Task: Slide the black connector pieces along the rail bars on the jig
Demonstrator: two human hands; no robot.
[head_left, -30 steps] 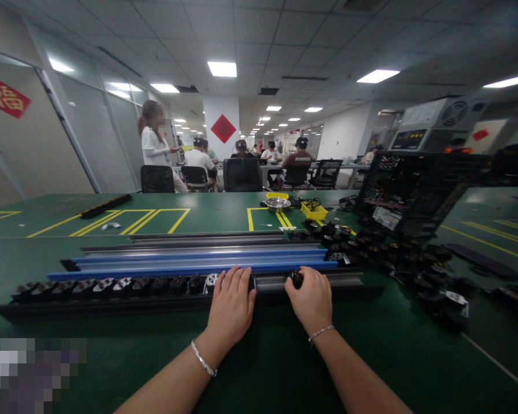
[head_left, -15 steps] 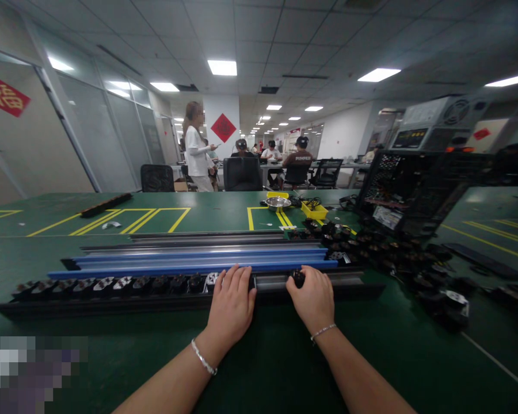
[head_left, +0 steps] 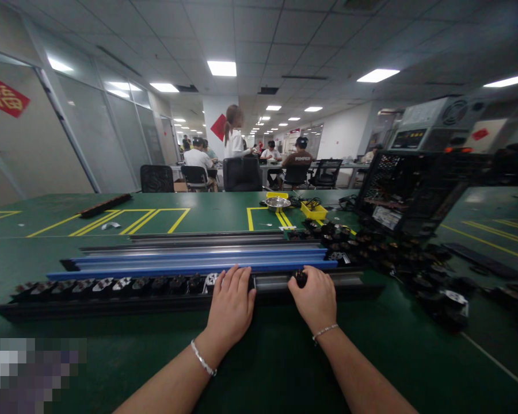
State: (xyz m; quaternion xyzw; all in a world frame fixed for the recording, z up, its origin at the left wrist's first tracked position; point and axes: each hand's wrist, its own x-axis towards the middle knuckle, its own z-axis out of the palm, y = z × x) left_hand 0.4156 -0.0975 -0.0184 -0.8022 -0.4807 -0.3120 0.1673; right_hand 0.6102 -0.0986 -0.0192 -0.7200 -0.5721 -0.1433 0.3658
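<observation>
Left hand (head_left: pixel 231 305) lies flat, palm down, fingers (head_left: pixel 235 277) together; right hand (head_left: pixel 315 299) is curled closed, both forearms outstretched.

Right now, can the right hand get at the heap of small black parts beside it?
Likely yes: the heap of small black parts lies just right of the right hand, bare green table between; its grip holds one black part.

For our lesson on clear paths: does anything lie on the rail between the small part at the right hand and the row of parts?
Yes: the left hand lies across the rail at the end of the row; the rail beyond, toward the small part at the right hand, is bare.
</observation>
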